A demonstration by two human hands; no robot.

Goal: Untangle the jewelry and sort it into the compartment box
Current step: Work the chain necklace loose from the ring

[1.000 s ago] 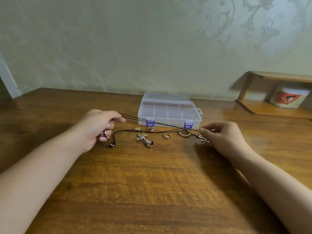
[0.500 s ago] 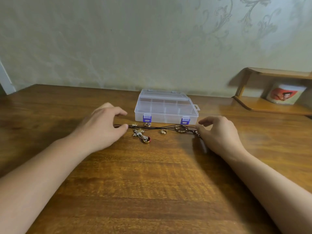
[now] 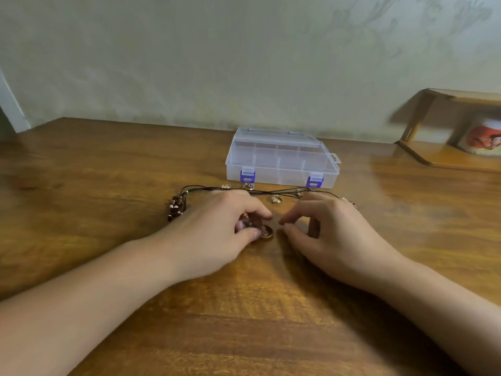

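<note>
A clear plastic compartment box (image 3: 282, 161) with blue latches stands closed at the back of the wooden table (image 3: 108, 185). In front of it a black cord necklace (image 3: 273, 191) lies stretched out, its beaded end (image 3: 175, 207) at the left. Small gold rings (image 3: 276, 198) lie near the cord. My left hand (image 3: 217, 229) pinches the cross pendant with its gold ring (image 3: 266, 235) between thumb and fingers. My right hand (image 3: 325, 234) hovers just to the right of it, fingers curled, holding nothing that I can see.
A low wooden shelf (image 3: 444, 156) holding a white mug with a red picture (image 3: 479, 139) stands at the back right. A wall runs behind the table's far edge.
Both hands let go of the black cord, which now lies on the table, and moved inward. My left hand took hold of the cross pendant.
</note>
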